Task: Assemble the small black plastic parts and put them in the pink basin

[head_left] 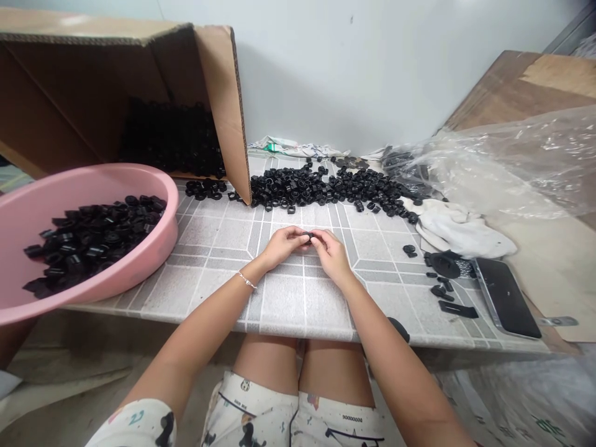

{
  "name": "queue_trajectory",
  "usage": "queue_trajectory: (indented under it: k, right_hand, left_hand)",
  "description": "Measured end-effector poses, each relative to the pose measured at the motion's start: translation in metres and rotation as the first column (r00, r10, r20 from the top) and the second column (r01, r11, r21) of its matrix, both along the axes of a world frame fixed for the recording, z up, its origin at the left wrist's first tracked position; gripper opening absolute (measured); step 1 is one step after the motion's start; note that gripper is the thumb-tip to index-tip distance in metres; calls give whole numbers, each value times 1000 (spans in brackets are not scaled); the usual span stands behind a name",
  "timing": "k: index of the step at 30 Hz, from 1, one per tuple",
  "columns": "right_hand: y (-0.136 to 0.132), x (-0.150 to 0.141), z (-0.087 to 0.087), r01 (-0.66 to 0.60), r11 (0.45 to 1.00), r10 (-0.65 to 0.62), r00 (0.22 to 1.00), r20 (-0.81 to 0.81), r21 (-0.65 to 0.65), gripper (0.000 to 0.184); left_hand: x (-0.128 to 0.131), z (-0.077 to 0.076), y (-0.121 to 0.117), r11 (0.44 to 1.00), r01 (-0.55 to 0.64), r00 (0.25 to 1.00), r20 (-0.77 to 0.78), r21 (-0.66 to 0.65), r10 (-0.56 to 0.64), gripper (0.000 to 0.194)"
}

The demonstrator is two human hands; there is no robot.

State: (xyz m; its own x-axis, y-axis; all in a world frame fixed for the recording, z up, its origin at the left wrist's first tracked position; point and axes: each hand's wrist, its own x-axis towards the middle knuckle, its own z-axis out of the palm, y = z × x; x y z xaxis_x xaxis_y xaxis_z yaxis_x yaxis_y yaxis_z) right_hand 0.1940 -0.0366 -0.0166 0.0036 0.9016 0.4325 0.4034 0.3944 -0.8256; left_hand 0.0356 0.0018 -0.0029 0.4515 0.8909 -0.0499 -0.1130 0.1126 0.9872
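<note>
My left hand (279,246) and my right hand (331,254) meet above the tile-patterned tabletop (298,298), fingertips pinching a small black plastic part (307,235) between them. The fingers hide most of that part. A long scattered pile of similar black plastic parts (316,189) lies just beyond my hands, not touching them. To my left, a pink plastic basin (139,180) holds a heap of black parts (93,242). A bracelet (246,280) circles my left wrist.
A cardboard box (218,93) lies on its side at the back left, with black parts inside. On the right are a white cloth (460,230), a clear plastic sheet (512,167), loose black pieces (447,285) and a black-screened phone or tablet (507,298). A wall stands behind.
</note>
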Motion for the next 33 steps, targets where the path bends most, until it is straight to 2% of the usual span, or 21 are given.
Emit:
queue_trajectory:
  k: [5, 8, 11, 16, 19, 22, 25, 28, 31, 33]
  right_hand:
    - [-3, -2, 2, -82, 997, 82, 997, -14, -9, 30]
    - [-3, -2, 4, -120, 993, 118, 988, -96, -17, 30]
    - [-2, -1, 3, -123, 992, 119, 987, -112, -32, 30]
    - [0, 0, 2, -101, 992, 94, 991, -93, -72, 33]
    - [0, -1, 2, -18, 995, 12, 998, -64, -95, 34]
    - [0, -3, 2, 45, 988, -58, 995, -86, -149, 44]
    - [2, -5, 3, 0, 976, -59, 964, -259, -219, 48]
    - [2, -5, 7, -65, 976, -11, 938, -346, -207, 42]
    - [2, -5, 8, -136, 976, 68, 933, -354, -172, 37]
    - [2, -4, 7, -151, 968, 69, 928, -367, -199, 34]
  left_hand:
    - [-11, 7, 4, 954, 116, 992, 89, -277, -95, 24]
    - [-15, 12, 5, 925, 151, 984, 146, -349, -105, 16]
    - [-14, 10, 5, 933, 130, 985, 149, -337, -83, 16]
    - [-8, 5, 1, 972, 63, 995, 94, -226, -43, 33]
    - [-5, 6, -2, 986, 32, 997, 73, -166, -20, 37]
    - [-1, 7, -3, 986, 40, 994, 104, -165, -22, 37]
    - [0, 7, -3, 976, 53, 980, 200, -210, -10, 36]
    - [-1, 7, -2, 966, 42, 955, 294, -255, 36, 34]
    - [-3, 8, -2, 961, 49, 961, 275, -271, 29, 34]
    - [-3, 9, -2, 965, 45, 976, 215, -258, 12, 35]
